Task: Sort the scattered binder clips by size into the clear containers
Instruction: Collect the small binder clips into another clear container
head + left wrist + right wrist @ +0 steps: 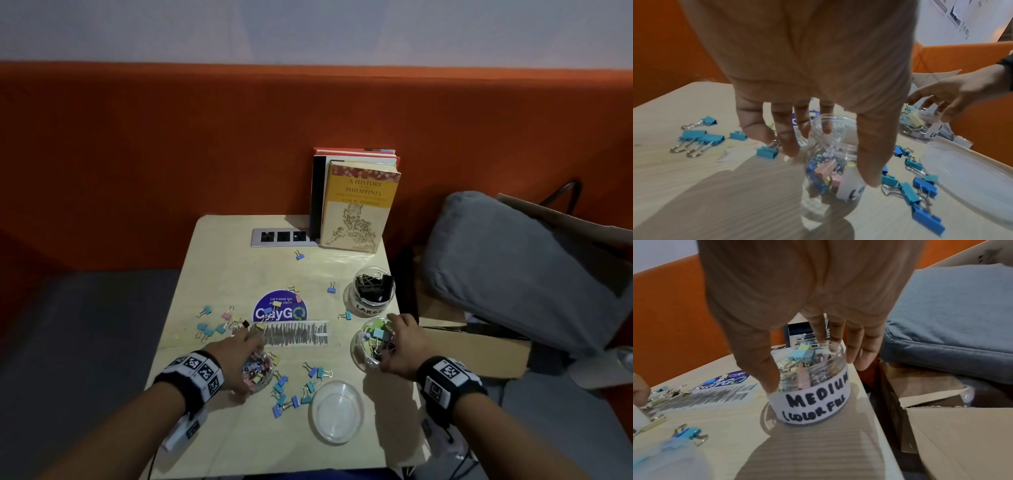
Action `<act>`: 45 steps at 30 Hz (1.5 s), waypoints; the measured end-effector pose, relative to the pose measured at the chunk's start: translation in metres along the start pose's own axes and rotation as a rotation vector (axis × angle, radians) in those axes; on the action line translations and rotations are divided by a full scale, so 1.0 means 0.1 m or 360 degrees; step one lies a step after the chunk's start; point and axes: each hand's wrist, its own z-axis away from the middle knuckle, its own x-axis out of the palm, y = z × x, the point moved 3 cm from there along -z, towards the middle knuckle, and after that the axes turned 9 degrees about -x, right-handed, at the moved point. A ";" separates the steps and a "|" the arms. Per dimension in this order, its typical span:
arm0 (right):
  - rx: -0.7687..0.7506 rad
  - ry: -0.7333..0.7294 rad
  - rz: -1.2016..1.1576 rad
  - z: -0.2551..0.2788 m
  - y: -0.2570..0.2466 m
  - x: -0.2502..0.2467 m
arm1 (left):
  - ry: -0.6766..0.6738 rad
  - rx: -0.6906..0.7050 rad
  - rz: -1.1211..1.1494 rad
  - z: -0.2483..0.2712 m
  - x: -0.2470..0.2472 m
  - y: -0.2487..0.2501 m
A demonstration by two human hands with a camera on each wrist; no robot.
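Item, nearest: left hand (807, 61), fingers (789, 141) spread and hanging relaxed over the small clear jar (830, 162); thumb on its near side, the rest over its far rim. Whether they actually clamp the jar cannot be told. Jar upright, mouth up, part-filled with tiny pastel clips.

Item: right hand (801, 293), thumb and fingers (863, 352) wrapped round the rim of the jar labelled "MEDIUM COLORFUL" (812, 386), upright near the counter's right edge (869, 402).

Item: jar marked "LARGE" (373, 289), behind it, holding black clips.

Item: empty clear lid (337, 411), lying flat at the near edge.

Item: scattered binder clips (291, 394), blue and teal, clustered between small jar and lid; a second group (212, 323) at far left. All lie on their sides, wire handles trailing, long axes pointing every which way.

Judgement: jars are being positioned. Advise steadying each by the wall, keeping mouths up, and sliding the medium jar inboard from the edge before dropping clips.
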 end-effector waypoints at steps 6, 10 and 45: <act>-0.0058 0.0158 0.0217 0.02 -0.21 -0.12 | 0.0138 0.0075 0.0141 0.01 -0.01 0.02; -0.0358 0.0330 0.0135 0.00 -0.61 -0.14 | 0.0241 0.0057 0.0314 0.03 0.01 -0.03; -0.0772 -0.0121 0.0081 -0.26 -1.73 0.41 | 0.0407 -0.0146 0.0696 0.20 0.13 -0.06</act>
